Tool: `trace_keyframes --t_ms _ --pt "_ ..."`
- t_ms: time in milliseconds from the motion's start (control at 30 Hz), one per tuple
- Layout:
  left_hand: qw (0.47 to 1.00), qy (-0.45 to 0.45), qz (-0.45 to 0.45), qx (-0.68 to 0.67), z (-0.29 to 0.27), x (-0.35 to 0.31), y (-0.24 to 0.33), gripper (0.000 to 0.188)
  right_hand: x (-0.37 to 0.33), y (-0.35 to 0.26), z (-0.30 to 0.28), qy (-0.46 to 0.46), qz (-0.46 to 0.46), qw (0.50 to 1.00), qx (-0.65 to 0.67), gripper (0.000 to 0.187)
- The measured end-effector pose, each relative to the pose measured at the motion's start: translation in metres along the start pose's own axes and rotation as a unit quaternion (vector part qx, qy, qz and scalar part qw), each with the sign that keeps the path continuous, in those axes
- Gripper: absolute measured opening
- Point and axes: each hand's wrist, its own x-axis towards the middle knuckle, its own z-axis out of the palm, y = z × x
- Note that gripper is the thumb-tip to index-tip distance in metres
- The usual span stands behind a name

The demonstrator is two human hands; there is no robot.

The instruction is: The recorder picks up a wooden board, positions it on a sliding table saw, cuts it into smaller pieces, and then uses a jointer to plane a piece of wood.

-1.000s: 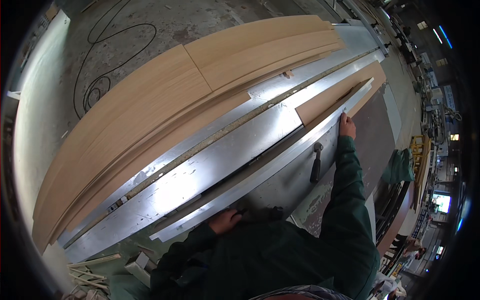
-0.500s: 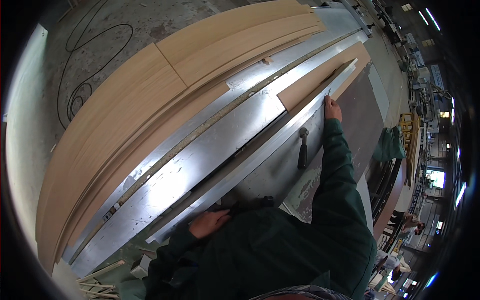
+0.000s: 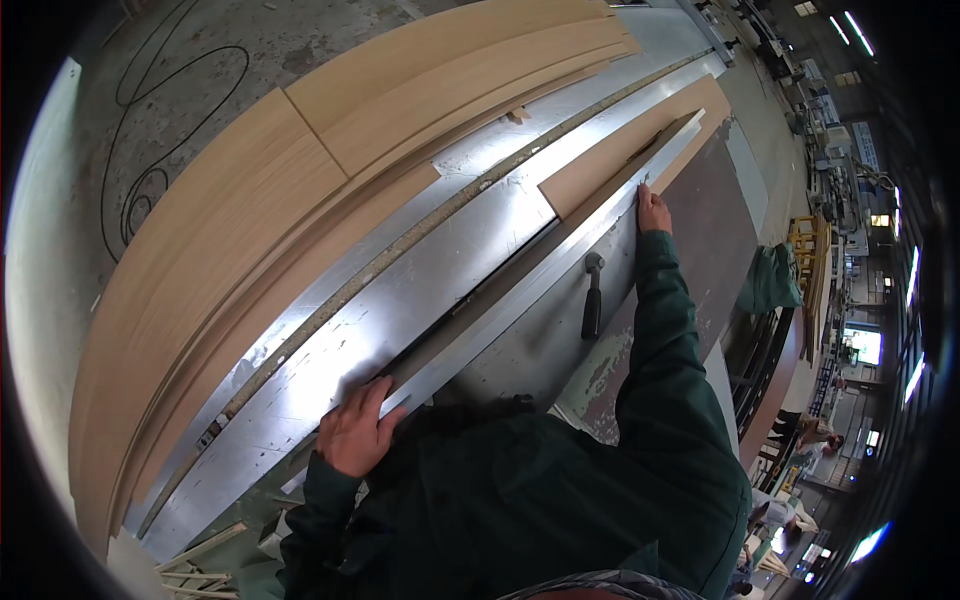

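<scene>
A long silvery metal fence point(image 3: 545, 278) runs slantwise across the steel saw table point(image 3: 400, 300). My left hand point(image 3: 358, 430) is over its near end, fingers stretched forward and thumb apart. Farther along, my right hand point(image 3: 653, 211) grips the fence's near-side edge, its fingertips partly hidden. A light brown board point(image 3: 590, 172) lies at the far part of the fence and shows on both sides of it. Beside the fence, between my arms, stands a black-handled lever point(image 3: 592, 300).
Large wood-grain panels point(image 3: 250, 170) lie stacked along the table's left side. A black cable point(image 3: 150, 180) coils on the floor beyond them. To the right are a dark brown worn surface point(image 3: 700, 225) and a green cloth point(image 3: 770, 280). Other people are at the lower right.
My left hand has come up from beside my body and moved forward onto the fence's near end. The right hand keeps its place on the fence. The view has shifted slightly.
</scene>
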Motion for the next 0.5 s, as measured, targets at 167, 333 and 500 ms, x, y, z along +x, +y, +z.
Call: trace_keyframes --t_ms 167,333,500 --pt "0.999 0.02 0.032 0.0 0.004 0.0 -0.007 0.04 -0.005 -0.002 -0.006 0.017 -0.015 1.0 0.008 0.059" --pt "1.0 0.009 0.013 0.007 0.002 -0.001 -0.001 0.039 -0.007 -0.006 -0.009 0.003 -0.013 1.0 0.02 0.057" --pt "1.0 -0.002 -0.003 0.005 0.0 0.001 0.001 0.039 -0.005 -0.001 -0.006 0.014 -0.026 0.999 0.015 0.057"
